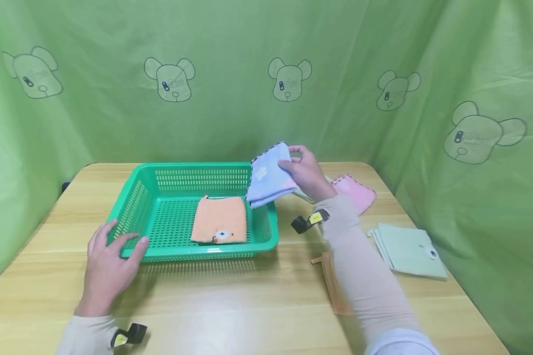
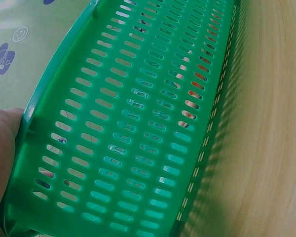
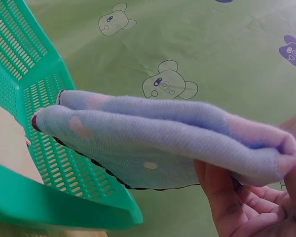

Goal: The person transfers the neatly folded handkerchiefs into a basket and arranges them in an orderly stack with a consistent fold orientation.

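My right hand (image 1: pixel 308 170) pinches a folded blue-lilac towel (image 1: pixel 271 175) by its right side, thumb on the near face. The towel has pale patches and a dark stitched edge, and it overlaps the right rim of the green basket (image 1: pixel 204 250) in the head view. Seen from the right wrist, its thick folded layers (image 3: pixel 163 123) stand clear beside the basket. Inside the basket, toward the right, lies an orange folded towel (image 1: pixel 219 219) with a small animal face. My left hand (image 1: pixel 111 266) rests at the basket's near left corner, fingers spread and slightly bent.
Right of the basket, a pink towel (image 1: pixel 355 194) lies partly behind my right forearm. A pale green folded towel (image 1: pixel 410 251) is near the table's right edge. A brown-orange towel (image 1: pixel 335 288) is half hidden under that forearm. A green curtain (image 1: pixel 231 123) surrounds the wooden table (image 1: pixel 213 305).
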A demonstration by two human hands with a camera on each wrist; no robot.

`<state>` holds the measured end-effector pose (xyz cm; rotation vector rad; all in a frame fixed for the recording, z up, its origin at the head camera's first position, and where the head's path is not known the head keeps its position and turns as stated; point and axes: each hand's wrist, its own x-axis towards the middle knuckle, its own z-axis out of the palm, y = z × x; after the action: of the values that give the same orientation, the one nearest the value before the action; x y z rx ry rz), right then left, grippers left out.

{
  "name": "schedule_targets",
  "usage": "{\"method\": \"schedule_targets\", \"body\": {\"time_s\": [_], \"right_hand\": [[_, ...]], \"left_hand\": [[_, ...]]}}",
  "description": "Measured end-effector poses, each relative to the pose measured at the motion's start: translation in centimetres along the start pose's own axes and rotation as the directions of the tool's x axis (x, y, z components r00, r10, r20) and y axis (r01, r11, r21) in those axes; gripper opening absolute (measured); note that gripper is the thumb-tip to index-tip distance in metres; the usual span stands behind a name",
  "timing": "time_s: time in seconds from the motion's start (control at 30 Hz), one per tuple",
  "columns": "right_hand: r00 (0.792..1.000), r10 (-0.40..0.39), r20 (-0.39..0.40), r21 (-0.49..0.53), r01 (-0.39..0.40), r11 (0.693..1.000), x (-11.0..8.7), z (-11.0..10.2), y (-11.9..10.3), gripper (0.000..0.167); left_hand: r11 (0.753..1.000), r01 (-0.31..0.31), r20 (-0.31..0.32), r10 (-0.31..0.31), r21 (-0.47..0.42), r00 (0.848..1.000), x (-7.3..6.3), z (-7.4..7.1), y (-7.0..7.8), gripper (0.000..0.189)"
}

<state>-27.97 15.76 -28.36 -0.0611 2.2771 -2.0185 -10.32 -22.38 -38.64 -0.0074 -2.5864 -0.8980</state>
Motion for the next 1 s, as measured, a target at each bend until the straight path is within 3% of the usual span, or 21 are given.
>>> {"method": "schedule_targets", "body": {"time_s": [0.6, 1.0], "right_hand": [[1.0, 0.017, 0.021, 0.049, -0.018, 0.999, 0.4, 1.8, 0.6, 0.051], [1.0, 0.017, 0.018, 0.018, -0.018, 1.0, 0.3, 2.8, 1.2, 0.052]], "left_hand": [[1.0, 0.0, 0.008, 0.0, 0.0, 1.0, -0.1, -0.1, -0.1, 0.043], [1.0, -0.004, 0.015, 0.004, 0.004, 1.0, -0.1, -0.1, 0.0, 0.045]]}}
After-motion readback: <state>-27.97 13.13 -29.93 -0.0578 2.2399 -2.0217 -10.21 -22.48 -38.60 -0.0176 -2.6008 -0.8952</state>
